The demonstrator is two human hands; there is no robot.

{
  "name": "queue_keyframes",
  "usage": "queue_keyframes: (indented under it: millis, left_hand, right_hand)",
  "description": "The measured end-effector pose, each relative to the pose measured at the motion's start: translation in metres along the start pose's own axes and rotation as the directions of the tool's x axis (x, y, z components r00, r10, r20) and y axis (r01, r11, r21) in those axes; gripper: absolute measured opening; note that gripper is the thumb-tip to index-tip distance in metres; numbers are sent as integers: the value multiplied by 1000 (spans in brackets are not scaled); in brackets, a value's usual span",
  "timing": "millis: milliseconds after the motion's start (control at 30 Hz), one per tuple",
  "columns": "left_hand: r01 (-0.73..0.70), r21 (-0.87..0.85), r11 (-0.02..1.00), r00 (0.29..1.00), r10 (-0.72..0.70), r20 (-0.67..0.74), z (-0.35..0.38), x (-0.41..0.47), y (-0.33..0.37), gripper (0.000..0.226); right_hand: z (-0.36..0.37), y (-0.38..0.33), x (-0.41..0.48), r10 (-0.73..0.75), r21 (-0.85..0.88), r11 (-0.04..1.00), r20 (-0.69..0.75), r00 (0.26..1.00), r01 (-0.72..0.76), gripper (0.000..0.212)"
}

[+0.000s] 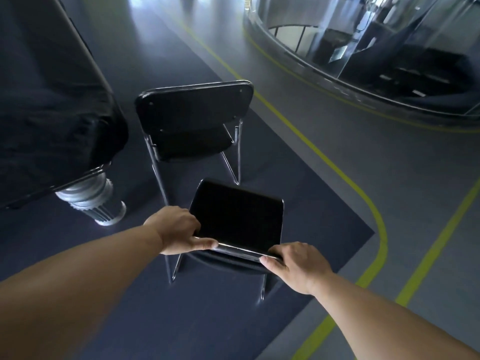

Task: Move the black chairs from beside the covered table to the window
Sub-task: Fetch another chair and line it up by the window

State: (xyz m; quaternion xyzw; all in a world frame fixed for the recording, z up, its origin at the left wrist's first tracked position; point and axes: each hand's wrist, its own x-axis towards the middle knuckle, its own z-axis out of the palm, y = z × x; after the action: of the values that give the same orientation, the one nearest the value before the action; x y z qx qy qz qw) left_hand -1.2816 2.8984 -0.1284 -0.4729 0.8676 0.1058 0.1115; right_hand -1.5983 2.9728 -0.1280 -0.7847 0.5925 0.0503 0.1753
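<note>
Dark blue carpet [181, 320] by the black-draped table [52, 100], and with your left grip [179, 229] and right grip [296, 266] both curled round the backrest top of the near black chrome-legged chair [236, 219], swinging it could clip the second black chair [194, 110] just ahead.

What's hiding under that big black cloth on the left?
Only a ribbed silver leg shows below the black cloth, standing on the dark mat. Everything above it is covered.

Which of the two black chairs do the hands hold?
The nearer chair: the left hand and the right hand grip the top edge of its backrest. The farther chair, beside the covered table, stands untouched.
</note>
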Motion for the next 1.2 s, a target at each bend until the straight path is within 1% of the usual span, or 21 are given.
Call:
queue_keyframes:
  millis: [167,233,333,433,567,667,800,933,1100,1200]
  left_hand:
    - [62,-16,998,998,-62,-7,11,-14,14,99]
    - [103,-40,994,995,-104,-14,14,-17,23,98]
    - [168,-75,983,985,-171,-23,17,-20,38,99]
    - [244,-96,965,968,-247,-30,18,-23,59,100]
    - [356,-120,927,932,-361,-26,24,-28,93,100]
    - [415,-139,899,907,-421,-18,28,-33,114,100]
    - [468,-175,866,880,-475,-2,32,-36,140,97]
    - [509,-201,837,854,-520,-4,30,-35,149,97]
    - [576,-254,777,802,-597,-8,35,-33,176,94]
    - [643,-270,716,743,-670,-6,34,-31,193,94]
  right_hand:
    - [-1,9,-5,-60,-28,998,15,998,60,82]
    - [-3,15,-5,-93,-29,995,20,995,93,82]
    - [-7,28,-4,-119,-40,992,45,992,121,90]
    - [-11,46,-5,-168,-50,984,71,983,172,93]
    - [-16,70,-4,-266,-45,962,84,960,270,99]
    - [-20,85,-5,-329,-48,941,113,938,336,95]
    - [-26,100,-1,-411,-58,905,144,900,422,95]
    - [-29,107,4,-438,-40,892,158,885,449,92]
    - [-36,125,14,-494,-66,854,211,844,516,89]
    - [-43,135,26,-541,-75,817,240,806,571,89]
